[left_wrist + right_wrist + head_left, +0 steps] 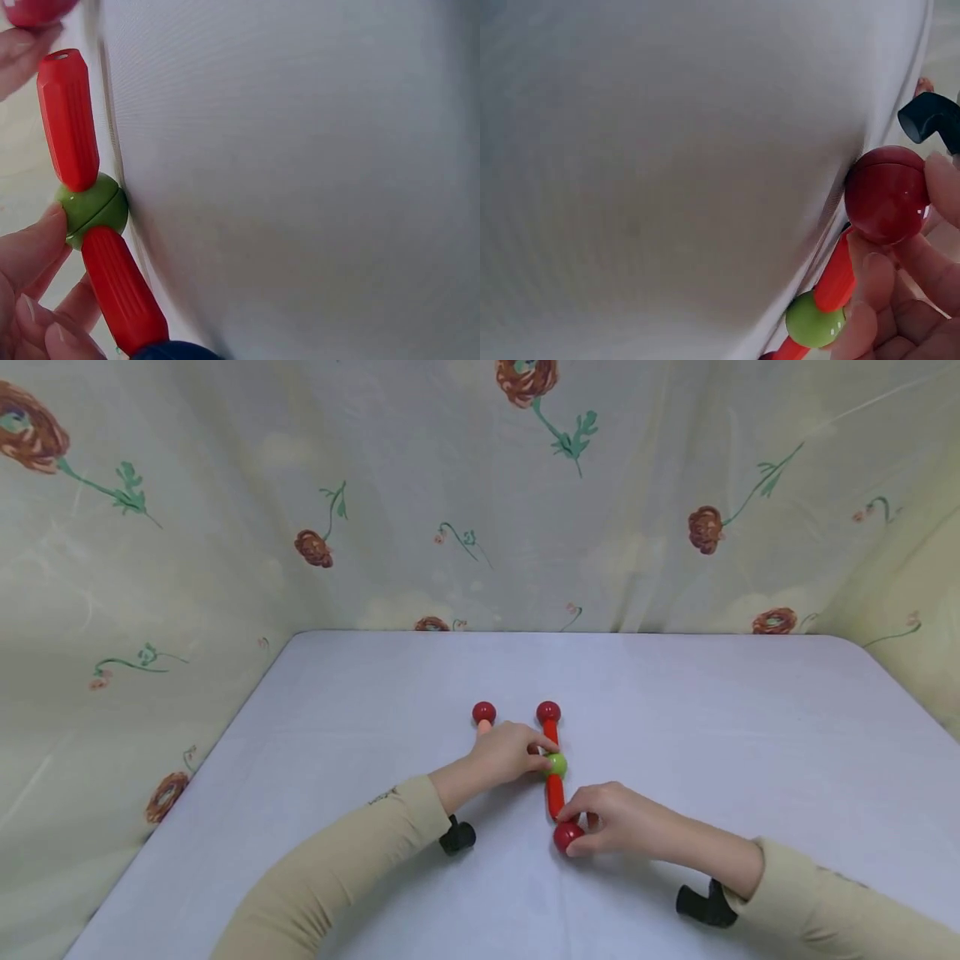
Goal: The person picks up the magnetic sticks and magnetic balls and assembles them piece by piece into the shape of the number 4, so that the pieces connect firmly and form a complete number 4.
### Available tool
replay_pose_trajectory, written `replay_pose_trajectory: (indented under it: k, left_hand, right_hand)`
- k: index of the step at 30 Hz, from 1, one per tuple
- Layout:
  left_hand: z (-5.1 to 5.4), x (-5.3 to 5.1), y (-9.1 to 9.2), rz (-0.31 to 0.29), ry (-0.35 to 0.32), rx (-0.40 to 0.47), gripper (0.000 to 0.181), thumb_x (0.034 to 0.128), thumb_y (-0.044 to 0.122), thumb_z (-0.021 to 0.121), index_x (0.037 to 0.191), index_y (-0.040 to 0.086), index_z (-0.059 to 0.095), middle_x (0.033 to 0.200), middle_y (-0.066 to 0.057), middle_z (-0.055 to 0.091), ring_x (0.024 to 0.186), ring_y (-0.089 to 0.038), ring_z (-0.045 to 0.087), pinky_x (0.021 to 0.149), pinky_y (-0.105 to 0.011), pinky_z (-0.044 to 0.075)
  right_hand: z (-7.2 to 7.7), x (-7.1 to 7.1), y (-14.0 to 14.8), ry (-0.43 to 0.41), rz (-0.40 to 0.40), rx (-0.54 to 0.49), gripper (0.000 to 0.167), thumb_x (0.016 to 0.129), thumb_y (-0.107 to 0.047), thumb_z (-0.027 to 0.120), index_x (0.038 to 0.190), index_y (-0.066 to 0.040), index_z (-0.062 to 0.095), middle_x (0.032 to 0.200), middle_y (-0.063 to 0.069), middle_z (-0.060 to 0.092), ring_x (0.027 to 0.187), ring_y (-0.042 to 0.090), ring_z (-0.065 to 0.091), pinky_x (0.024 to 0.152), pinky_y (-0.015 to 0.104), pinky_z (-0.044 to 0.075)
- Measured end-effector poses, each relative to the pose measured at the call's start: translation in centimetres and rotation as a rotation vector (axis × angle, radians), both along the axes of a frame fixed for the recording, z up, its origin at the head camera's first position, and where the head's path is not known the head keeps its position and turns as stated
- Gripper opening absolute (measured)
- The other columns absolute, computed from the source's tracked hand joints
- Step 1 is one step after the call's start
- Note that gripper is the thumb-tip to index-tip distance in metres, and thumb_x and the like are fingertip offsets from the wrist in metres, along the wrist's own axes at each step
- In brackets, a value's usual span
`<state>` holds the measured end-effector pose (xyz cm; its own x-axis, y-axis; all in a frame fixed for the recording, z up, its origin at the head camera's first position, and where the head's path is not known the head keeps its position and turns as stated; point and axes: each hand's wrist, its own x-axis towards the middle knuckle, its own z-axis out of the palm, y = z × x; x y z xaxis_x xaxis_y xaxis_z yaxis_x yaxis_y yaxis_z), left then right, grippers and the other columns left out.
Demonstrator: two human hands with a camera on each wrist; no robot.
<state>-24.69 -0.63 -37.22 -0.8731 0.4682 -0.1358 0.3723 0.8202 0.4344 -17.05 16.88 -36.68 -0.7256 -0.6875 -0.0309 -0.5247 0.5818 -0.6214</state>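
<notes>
My left hand [510, 752] pinches a green ball [94, 210] that joins two ribbed red rods. The far rod [551, 731] ends at a dark red ball [548, 712]. Toward me points the near rod [69, 120], its tip bare with a small hole showing in the left wrist view. Between thumb and fingers my right hand [618, 820] holds a glossy red ball [889, 195] beside that tip. In the left wrist view, a gap separates ball and tip. Left of the rods lies another red ball [483, 712]; a peach-coloured piece below it is partly hidden by my left hand.
Everything lies on a table with a pale cloth [405, 677]. A flowered curtain [375, 460] hangs behind the table and along its sides. Black devices sit under both wrists, one at the left wrist [457, 837] and one at the right [705, 906].
</notes>
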Motion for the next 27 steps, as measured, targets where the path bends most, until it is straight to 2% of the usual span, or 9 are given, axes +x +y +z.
replay_pose_trajectory:
  k: [5,8,12,18,27]
  left_hand:
    - [-0.03,0.02,0.05,0.013,-0.005,-0.008,0.029,0.0825,0.027,0.068,0.111,0.028,0.068,0.096,0.005,0.066,0.078,-0.007,0.050,0.059,-0.017,0.035]
    - [-0.04,0.02,0.03,0.016,-0.012,0.000,0.029,0.0826,0.027,0.068,0.111,0.028,0.067,0.099,0.005,0.066,0.079,-0.008,0.051,0.059,-0.016,0.036]
    - [-0.07,-0.02,-0.06,0.022,-0.017,0.012,0.029,0.0825,0.027,0.068,0.111,0.028,0.067,0.098,0.006,0.066,0.079,-0.008,0.050,0.061,-0.017,0.035]
    - [0.01,0.05,-0.09,0.019,-0.012,0.015,0.029,0.0822,0.027,0.068,0.111,0.028,0.068,0.100,0.005,0.067,0.080,-0.007,0.051,0.062,-0.017,0.035]
    - [0.02,0.09,-0.11,0.010,0.004,0.020,0.029,0.0818,0.027,0.069,0.111,0.027,0.068,0.095,0.006,0.067,0.079,-0.007,0.050,0.061,-0.016,0.035]
  right_hand:
    - [-0.02,0.12,-0.17,-0.028,-0.037,0.070,0.033,0.074,-0.020,0.076,0.101,-0.004,0.066,0.081,-0.005,0.061,0.061,0.002,0.047,0.056,0.018,0.043]
    - [0.17,0.10,-0.10,-0.071,-0.071,0.101,0.034,0.073,-0.021,0.076,0.101,-0.006,0.063,0.077,-0.006,0.060,0.060,0.003,0.048,0.056,0.018,0.044]
    - [0.22,0.07,-0.17,-0.094,-0.090,0.109,0.030,0.074,-0.020,0.076,0.097,-0.008,0.061,0.072,-0.008,0.059,0.059,0.003,0.050,0.056,0.018,0.045]
    - [0.08,0.03,-0.53,-0.078,-0.126,0.117,0.028,0.073,-0.019,0.077,0.092,-0.009,0.059,0.071,-0.007,0.061,0.059,0.002,0.050,0.055,0.017,0.045]
    - [0.01,0.05,-0.67,-0.077,-0.123,0.093,0.028,0.073,-0.018,0.077,0.092,-0.008,0.058,0.079,-0.003,0.065,0.064,0.003,0.054,0.057,0.017,0.046]
